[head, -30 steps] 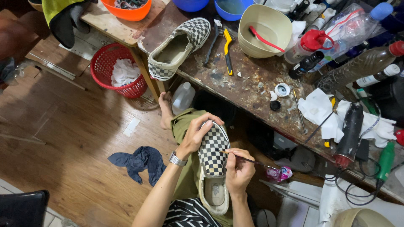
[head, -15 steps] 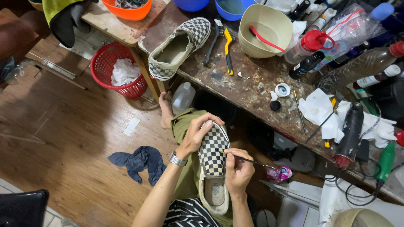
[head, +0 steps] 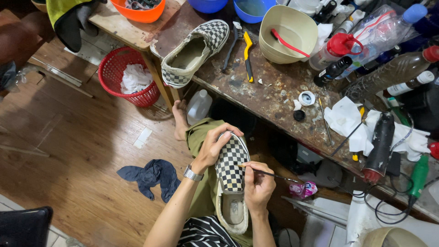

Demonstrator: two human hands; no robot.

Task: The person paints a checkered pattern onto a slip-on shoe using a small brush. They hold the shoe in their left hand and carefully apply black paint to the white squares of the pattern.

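Left hand [head: 214, 147] grips the checkered shoe [head: 232, 176] at 11 o'clock, right hand [head: 259, 185] pinching what looks like a fine brush [head: 270, 174]; short, steadied strokes seem best.

A second checkered slip-on shoe [head: 194, 50] lies at the near-left edge of the stained table [head: 274, 98], toe pointing inward. Just beside it sit pliers [head: 233, 39] and a yellow-handled brush [head: 247, 55]. Further along stands a beige bowl [head: 287, 34] with a red-handled tool inside. An orange basin [head: 141, 11] sits on the lighter table to the left. Below it, on the wooden floor, a red basket [head: 128, 77] holds white rags, and a dark blue cloth [head: 153, 176] lies crumpled.
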